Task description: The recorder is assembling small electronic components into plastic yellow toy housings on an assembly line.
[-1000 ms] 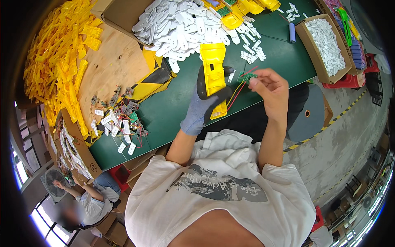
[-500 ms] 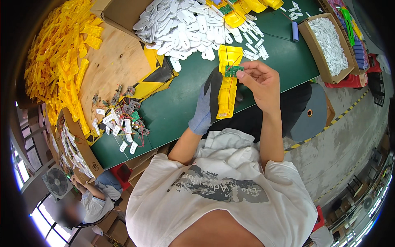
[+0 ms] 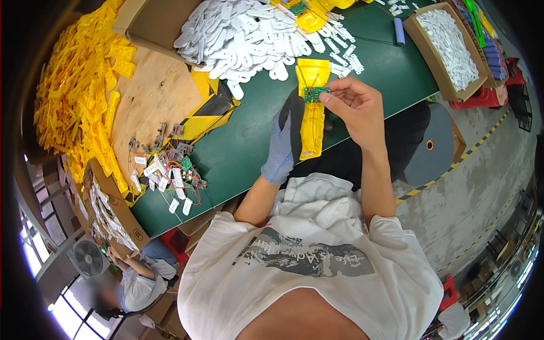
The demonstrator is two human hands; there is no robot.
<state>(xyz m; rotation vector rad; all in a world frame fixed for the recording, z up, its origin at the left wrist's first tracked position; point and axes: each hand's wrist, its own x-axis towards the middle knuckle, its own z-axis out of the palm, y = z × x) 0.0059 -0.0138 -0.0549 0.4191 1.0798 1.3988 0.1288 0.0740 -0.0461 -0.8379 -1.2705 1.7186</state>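
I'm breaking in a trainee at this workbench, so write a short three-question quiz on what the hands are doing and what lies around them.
1. True or false: the right hand is gloved.
2. Multiple choice: what does that hand hold?
A) a purple cylinder
B) a green circuit board
C) a white oval piece
3. Fill in the blank: the left hand holds a casing that is ____ in colour.

Key:
1. False; it is bare.
2. B
3. yellow
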